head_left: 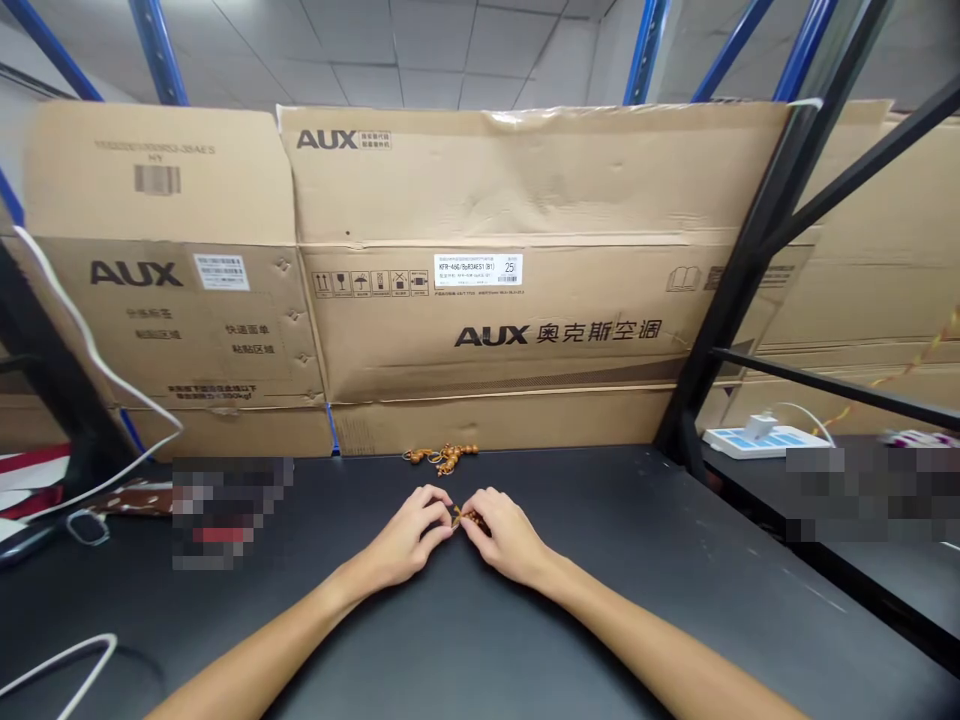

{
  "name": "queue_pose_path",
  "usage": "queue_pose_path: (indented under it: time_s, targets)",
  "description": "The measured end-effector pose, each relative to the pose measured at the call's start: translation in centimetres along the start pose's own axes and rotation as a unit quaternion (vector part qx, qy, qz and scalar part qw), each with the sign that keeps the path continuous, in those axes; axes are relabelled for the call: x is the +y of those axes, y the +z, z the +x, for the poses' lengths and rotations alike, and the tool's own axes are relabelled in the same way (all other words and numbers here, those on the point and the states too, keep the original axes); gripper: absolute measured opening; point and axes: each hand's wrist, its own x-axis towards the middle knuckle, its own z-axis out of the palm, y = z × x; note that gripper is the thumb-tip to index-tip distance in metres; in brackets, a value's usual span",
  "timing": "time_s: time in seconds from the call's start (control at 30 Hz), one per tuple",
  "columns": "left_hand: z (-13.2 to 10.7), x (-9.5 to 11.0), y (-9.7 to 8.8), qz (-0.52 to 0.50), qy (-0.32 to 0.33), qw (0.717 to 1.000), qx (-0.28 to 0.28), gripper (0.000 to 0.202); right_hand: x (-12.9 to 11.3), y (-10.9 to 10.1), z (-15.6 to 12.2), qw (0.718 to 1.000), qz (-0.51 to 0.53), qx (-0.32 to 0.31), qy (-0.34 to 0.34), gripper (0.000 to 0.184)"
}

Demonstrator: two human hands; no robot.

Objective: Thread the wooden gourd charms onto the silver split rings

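Note:
Both my hands rest on the black table (525,640), fingertips meeting in the middle. My left hand (409,535) is pinched shut, its fingertips against a small brown beaded piece (460,517). My right hand (506,535) is curled round the same piece, most of which is hidden under its fingers. Farther back, near the cardboard, lies a small heap of brown beaded trinkets (442,457), apart from both hands.
Large AUX cardboard boxes (510,300) wall off the back of the table. A black metal frame post (742,280) stands at the right. A white power strip (757,440) lies beyond it. A white cable (97,370) hangs at the left.

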Motion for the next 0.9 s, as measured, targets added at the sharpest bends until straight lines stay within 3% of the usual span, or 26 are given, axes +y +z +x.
queue_pose_path:
  time_s: [0.3, 0.5, 0.7, 0.9]
  targets:
    - [-0.4, 0.7, -0.1, 0.08, 0.021, 0.997, 0.011, 0.007, -0.4, -0.1, -0.3, 0.996, 0.069, -0.012, -0.05, 0.01]
    - [-0.5, 0.4, 0.2, 0.103, 0.041, 0.994, 0.022, 0.013, -0.6, -0.4, -0.2, 0.995, 0.087, -0.023, -0.045, 0.008]
    - [-0.4, 0.3, 0.1, 0.08, 0.055, 0.995, 0.021, 0.016, 0.6, 0.2, 0.2, 0.998, 0.054, 0.015, 0.038, 0.009]
    - [-0.1, -0.2, -0.1, 0.011, 0.023, 1.0, 0.006, 0.016, 0.7, 0.1, 0.1, 0.998, 0.052, 0.008, 0.027, 0.009]
